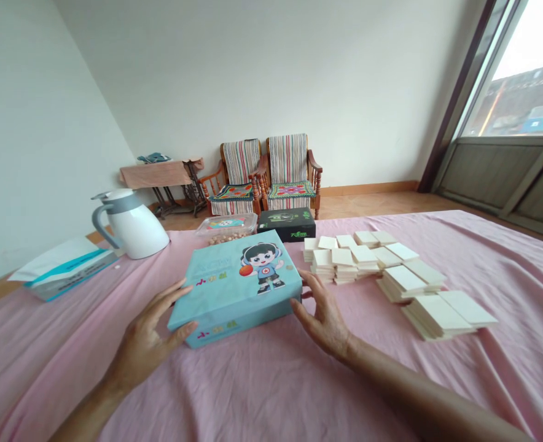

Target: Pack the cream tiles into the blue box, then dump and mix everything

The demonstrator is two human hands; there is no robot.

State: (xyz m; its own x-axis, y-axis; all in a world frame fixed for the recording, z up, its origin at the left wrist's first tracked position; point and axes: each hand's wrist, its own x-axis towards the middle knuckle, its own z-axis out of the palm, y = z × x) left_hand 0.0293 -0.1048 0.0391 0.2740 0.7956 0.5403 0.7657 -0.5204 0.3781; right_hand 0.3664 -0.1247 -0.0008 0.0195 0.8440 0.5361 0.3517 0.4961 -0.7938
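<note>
Blue box [237,283] with a cartoon kid on the lid lies flat on the pink-covered surface [253,393]. Left hand [145,341] is at the box's near left corner, grip wide, fingers spread along the left edge and thumb by the front face, holding nothing. Right hand [324,316] is at the box's right side, grip wide too, fingertips against the right edge, not closed on it. Stacks of cream cards [391,273] sit right of the box, near but apart. Black box [286,224] and clear tub [228,228] are just behind the blue box. White jug [131,226] is behind-left of it, and a white-and-teal packet [64,268] further left. Two striped chairs [265,175] stand far behind the box, against the wall.
</note>
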